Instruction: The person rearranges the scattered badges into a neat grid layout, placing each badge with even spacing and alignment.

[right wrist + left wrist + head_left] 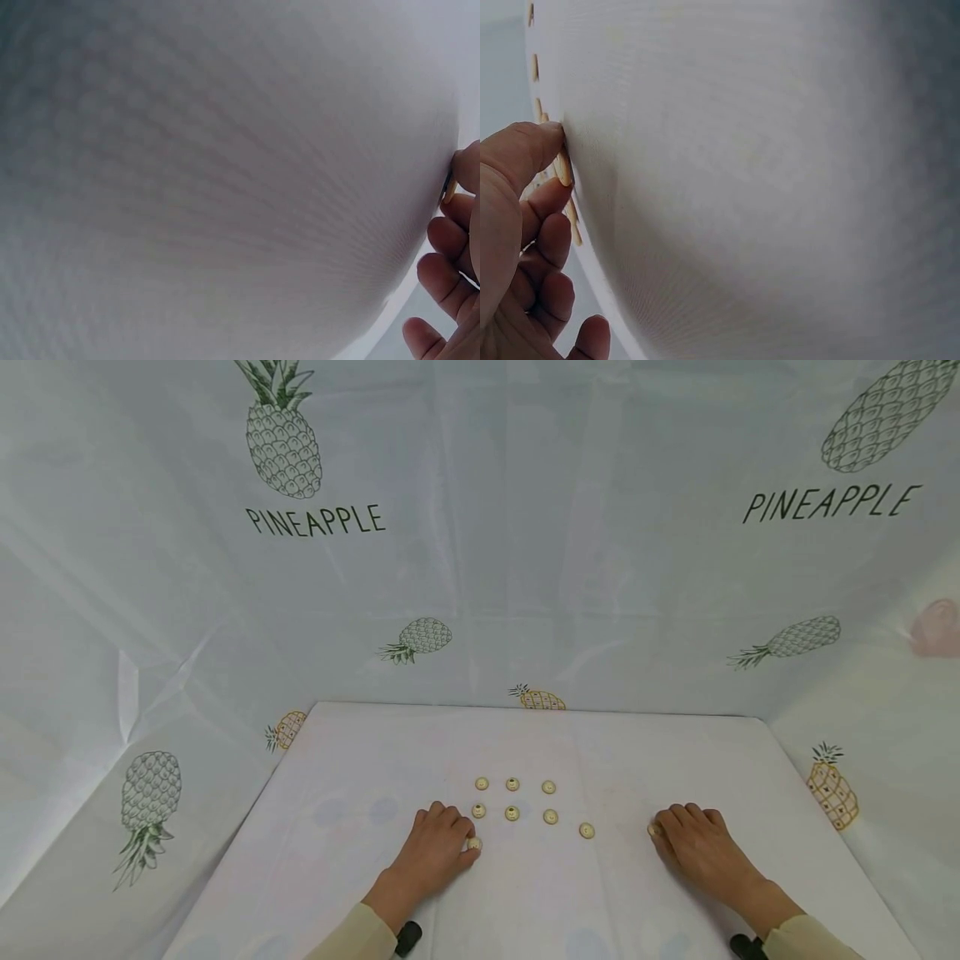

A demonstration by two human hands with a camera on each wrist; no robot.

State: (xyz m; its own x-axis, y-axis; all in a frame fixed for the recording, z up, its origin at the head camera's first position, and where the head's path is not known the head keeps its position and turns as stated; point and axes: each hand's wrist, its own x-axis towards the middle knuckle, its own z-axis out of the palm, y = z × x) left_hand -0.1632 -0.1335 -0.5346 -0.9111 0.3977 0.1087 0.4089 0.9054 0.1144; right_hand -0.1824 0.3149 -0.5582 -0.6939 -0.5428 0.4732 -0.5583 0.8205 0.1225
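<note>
In the head view my left hand [435,847] is at the left end of a group of round, pale yellow, button-like discs. Its thumb and index finger pinch one disc [474,843] by the edges, low against the white table; the left wrist view shows this disc [565,166] edge-on between the fingertips. Farther right, my right hand [697,843] pinches another disc [655,830] at the tabletop. The right wrist view shows only a sliver of that disc [450,187], between thumb and index finger; the other fingers are loosely curled. Marks on the discs are too small to read.
Beyond my left hand lie two short rows of discs, the back row [512,784] and the front row [512,813]. One single disc [587,831] lies between the hands. A white cloth covers the table [360,752]; pineapple-printed sheets [525,568] hang behind and beside it.
</note>
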